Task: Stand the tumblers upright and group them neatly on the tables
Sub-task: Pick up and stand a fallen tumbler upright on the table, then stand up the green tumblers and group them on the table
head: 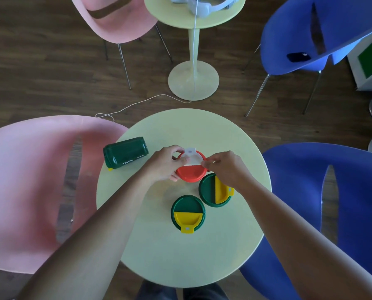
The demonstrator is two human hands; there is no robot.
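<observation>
On the round pale-yellow table [235,135] a red tumbler [190,174] with a white flip lid stands upright. My left hand [164,164] grips its left side, and my right hand [226,167] pinches the lid's right edge. Two green tumblers with yellow lids stand upright close by: one [209,190] touching the red one's lower right, the other [188,212] nearer me. A third green tumbler [125,154] lies on its side at the table's left edge, its lid end pointing toward me.
A pink chair [29,187] is pushed against the table's left, a blue chair [323,191] against its right. A second yellow table [193,16] stands beyond, with white gear and a cable [137,103] trailing over the floor. Another blue chair holds a dark phone [298,56].
</observation>
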